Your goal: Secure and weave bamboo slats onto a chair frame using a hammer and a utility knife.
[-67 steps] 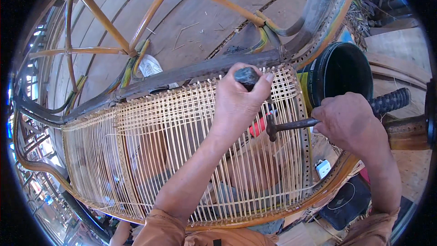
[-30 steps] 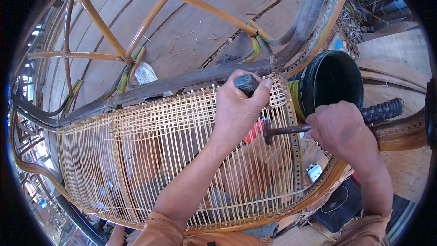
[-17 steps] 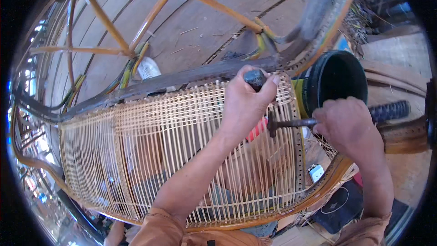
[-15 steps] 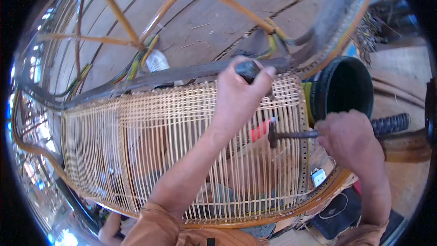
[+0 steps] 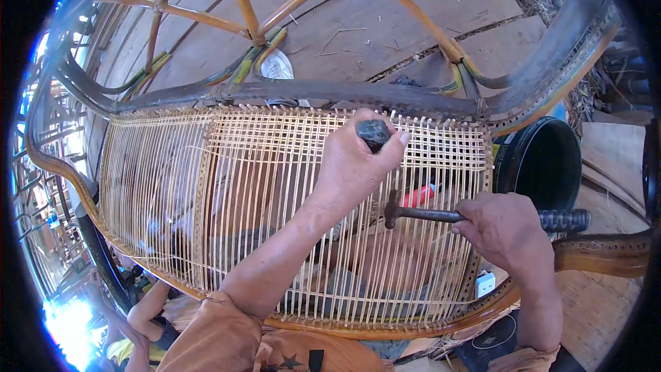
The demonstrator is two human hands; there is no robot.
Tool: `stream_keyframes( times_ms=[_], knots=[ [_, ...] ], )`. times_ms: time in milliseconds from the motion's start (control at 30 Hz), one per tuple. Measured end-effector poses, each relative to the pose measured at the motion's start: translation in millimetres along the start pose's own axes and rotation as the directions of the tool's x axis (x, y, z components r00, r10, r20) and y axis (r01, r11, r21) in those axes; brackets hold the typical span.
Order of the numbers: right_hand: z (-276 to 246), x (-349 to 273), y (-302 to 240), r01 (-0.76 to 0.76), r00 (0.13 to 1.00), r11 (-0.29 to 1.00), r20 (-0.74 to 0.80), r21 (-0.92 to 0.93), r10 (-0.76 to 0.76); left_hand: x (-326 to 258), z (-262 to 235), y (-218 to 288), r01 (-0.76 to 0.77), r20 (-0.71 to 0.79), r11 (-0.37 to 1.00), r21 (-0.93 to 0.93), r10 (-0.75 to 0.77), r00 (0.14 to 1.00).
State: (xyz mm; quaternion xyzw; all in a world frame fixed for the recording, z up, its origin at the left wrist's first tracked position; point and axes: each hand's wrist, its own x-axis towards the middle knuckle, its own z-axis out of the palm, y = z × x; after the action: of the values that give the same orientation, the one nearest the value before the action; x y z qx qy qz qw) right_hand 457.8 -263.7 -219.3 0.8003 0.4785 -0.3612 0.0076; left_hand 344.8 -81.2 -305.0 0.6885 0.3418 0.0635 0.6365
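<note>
A rattan chair frame [image 5: 289,89] lies across my lap, its panel [image 5: 227,186] filled with pale woven cane strips. My left hand [image 5: 358,162] rests on the upper right of the weave, fingers closed on a dark round-topped tool [image 5: 375,132] held upright near the dark top rail. My right hand [image 5: 506,231] grips the ribbed black handle of a small hammer [image 5: 441,215], whose head points left, just below my left hand. A red-handled tool [image 5: 418,195] shows through the weave under the hammer.
A black bucket [image 5: 540,162] stands right of the panel. Bent rattan rods [image 5: 241,0] cross above a wooden plank floor [image 5: 385,14] strewn with cane scraps. A dark curved arm [image 5: 571,27] rises at upper right. A small white object [image 5: 485,282] lies below the frame's lower right edge.
The view shifted a little around the chair. My left hand stayed on the dark tool near the top rail; the hammer in my right hand stayed just right of and below it, shifting slightly.
</note>
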Motion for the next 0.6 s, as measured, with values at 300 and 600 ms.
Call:
stream_keyframes(
  times_ms=[300, 600],
  knots=[
    [4, 5, 5, -0.069, 0.996, 0.998, -0.051, -0.012, 0.068, -2, 4, 15, 0.069, 0.015, 0.985, -0.158, -0.068, 0.998],
    [2, 4, 11, 0.070, 0.998, 0.997, 0.002, 0.037, -0.070, 1, 15, 7, 0.017, 0.056, 0.999, -0.036, -0.015, 0.998]
  ],
)
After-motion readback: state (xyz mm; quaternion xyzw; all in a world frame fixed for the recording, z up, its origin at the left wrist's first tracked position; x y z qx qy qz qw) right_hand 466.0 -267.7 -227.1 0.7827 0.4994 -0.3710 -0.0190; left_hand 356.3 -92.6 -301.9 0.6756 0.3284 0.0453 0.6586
